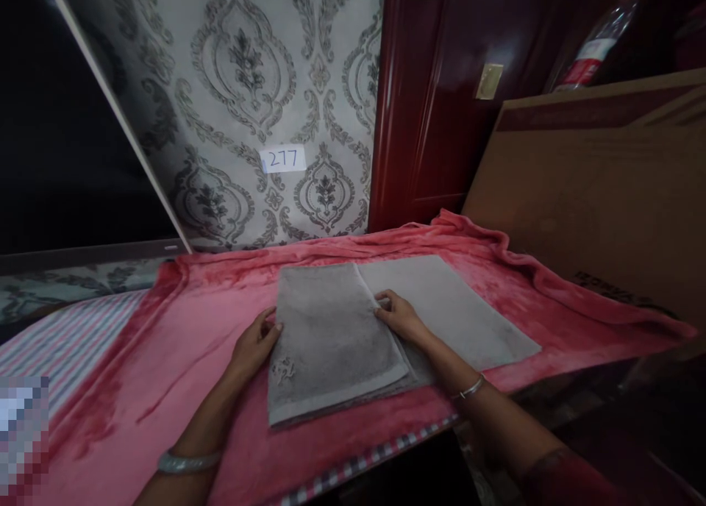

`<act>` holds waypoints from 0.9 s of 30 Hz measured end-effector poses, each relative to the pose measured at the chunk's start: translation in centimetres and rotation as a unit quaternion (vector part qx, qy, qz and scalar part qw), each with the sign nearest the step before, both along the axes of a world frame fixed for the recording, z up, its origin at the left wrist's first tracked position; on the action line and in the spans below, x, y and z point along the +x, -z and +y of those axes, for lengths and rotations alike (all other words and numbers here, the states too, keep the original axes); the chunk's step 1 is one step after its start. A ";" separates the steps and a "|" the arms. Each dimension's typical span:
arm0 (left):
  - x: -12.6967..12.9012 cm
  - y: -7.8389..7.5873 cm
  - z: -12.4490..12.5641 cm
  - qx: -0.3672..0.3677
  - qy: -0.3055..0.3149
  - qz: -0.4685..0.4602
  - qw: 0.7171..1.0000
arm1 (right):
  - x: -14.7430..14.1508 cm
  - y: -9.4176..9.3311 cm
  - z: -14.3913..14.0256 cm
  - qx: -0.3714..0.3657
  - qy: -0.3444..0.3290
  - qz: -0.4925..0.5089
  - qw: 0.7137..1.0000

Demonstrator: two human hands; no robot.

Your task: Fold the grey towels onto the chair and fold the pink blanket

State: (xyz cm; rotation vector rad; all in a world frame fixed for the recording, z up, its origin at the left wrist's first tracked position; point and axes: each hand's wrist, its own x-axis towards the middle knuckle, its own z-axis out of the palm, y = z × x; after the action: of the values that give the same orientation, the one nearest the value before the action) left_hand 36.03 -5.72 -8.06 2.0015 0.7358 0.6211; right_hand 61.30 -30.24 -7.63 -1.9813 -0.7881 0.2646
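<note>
A grey towel [331,329] lies partly folded over, its left part doubled and its right part [457,307] spread in a single flat layer. Pale embroidery marks the near left corner, and a lighter band runs along the near edge. My left hand [254,344] is at the towel's left edge, thumb and forefinger closed on it. With thumb and fingers pinched, my right hand [400,316] grips the pale edge of the folded-over layer near the towel's middle. A bangle circles each wrist.
A pink plush blanket [193,366] covers the surface, bunched toward the back. A large cardboard box [596,190] stands at right, with a bottle [598,50] above its edge. At left is a big dark screen [71,138]; a paper label [283,158] is on the wall.
</note>
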 end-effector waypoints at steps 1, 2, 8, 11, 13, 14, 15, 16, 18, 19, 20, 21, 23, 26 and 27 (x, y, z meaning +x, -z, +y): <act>0.0 0.0 0.0 0.001 0.001 -0.003 1.000 | 0.4 -0.3 0.5 -0.009 0.000 -0.004 1.000; 0.0 0.0 0.0 0.003 0.002 -0.007 1.000 | 0.8 -0.6 1.2 -0.017 0.001 -0.009 1.000; -0.1 -0.3 -0.3 -0.001 -0.016 -0.002 1.000 | 2.4 -1.6 5.8 -0.033 0.001 -0.054 0.998; -0.3 -0.5 -0.7 -0.005 -0.018 -0.004 1.000 | 2.5 -1.2 6.9 -0.025 0.003 -0.088 0.996; -0.3 -0.7 -0.9 -0.006 -0.011 -0.005 1.000 | 2.4 -0.7 7.0 -0.021 0.014 -0.107 0.994; -0.4 -0.7 -1.1 -0.004 -0.008 -0.003 1.000 | 2.4 -0.4 7.0 -0.022 0.022 -0.115 0.993; -0.4 -0.8 -1.1 0.002 -0.005 0.002 1.000 | 2.4 -0.2 6.9 -0.023 0.028 -0.121 0.992; -0.3 -0.8 -1.2 0.010 -0.003 0.009 1.000 | 2.4 0.1 6.8 -0.025 0.033 -0.126 0.991; -0.2 -0.9 -1.3 0.023 -0.001 0.026 0.999 | 2.5 0.4 6.7 -0.030 0.039 -0.134 0.990; -0.2 -1.0 -1.4 0.028 0.001 0.035 0.999 | 2.5 0.5 6.7 -0.032 0.040 -0.136 0.989; -0.1 -1.1 -1.5 0.029 0.002 0.042 0.999 | 2.5 0.5 6.6 -0.035 0.039 -0.137 0.989; -0.1 -1.2 -1.6 0.028 0.002 0.046 0.999 | 2.6 0.4 6.6 -0.036 0.038 -0.137 0.989; 0.0 -1.4 -1.8 0.023 0.000 0.048 0.999 | 2.7 0.3 6.5 -0.038 0.032 -0.134 0.990; 0.0 -1.6 -2.0 0.017 -0.008 0.047 0.999 | 2.8 0.2 5.7 -0.039 0.015 -0.122 0.992; 0.0 -1.6 -2.1 0.020 -0.010 0.047 0.999 | 2.8 0.3 5.2 -0.041 0.010 -0.117 0.992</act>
State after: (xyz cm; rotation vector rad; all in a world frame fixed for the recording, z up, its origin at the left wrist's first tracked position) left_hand 36.00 -7.79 -6.45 2.0738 0.8066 0.5600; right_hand 64.05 -25.06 -7.96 -2.1219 -0.9181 0.0536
